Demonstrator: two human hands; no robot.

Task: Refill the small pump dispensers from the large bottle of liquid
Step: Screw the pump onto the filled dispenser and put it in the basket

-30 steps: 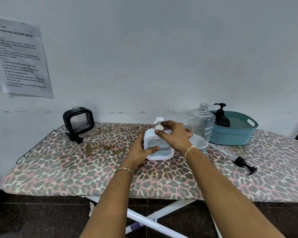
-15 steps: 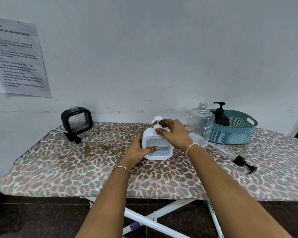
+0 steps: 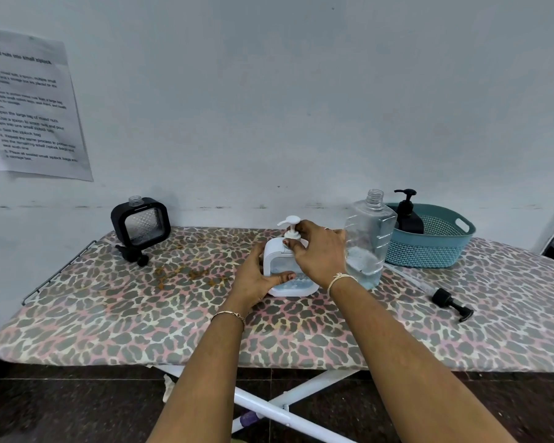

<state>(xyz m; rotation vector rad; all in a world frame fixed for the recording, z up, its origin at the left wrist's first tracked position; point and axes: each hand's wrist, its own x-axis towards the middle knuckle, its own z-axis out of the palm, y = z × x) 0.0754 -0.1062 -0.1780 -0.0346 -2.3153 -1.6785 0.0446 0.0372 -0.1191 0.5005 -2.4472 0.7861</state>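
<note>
Left hand (image 3: pixel 256 276) wraps the white dispenser (image 3: pixel 275 251) low on its left side, thumb across the front and fingers curled behind. It stands upright on the ironing board (image 3: pixel 109 314), mid-board. Right hand (image 3: pixel 320 251) comes over the top, thumb and fingertips pinching the collar at the base of the white pump (image 3: pixel 290 222), nozzle pointing left.

Change over the last second: almost none. Both holds are the same, the dispenser is in the same spot, and the nozzle has the same heading. Only the right fingers have shifted a little round the collar. Reads as a twist in progress. Can't tell from this whether it's tightening or loosening. The window looks bluish low down, possibly liquid, so closing up after a fill is my guess.

Large bottle (image 3: pixel 370 238) stands just right of the right hand, uncapped, with liquid only in the lower part. A loose black pump (image 3: pixel 450 302) with its tube lies on the board further right, nearer the camera.

Far left, a black dispenser (image 3: pixel 140 222) has an open neck and a small black pump (image 3: pixel 133 253) lying in front of it. Likely unfilled, so next in line. The teal basket (image 3: pixel 429 251) at far right holds another black dispenser (image 3: pixel 408 219) with its pump on.

Judged progress: about midway, with one more pour to go once this collar is done.
</note>
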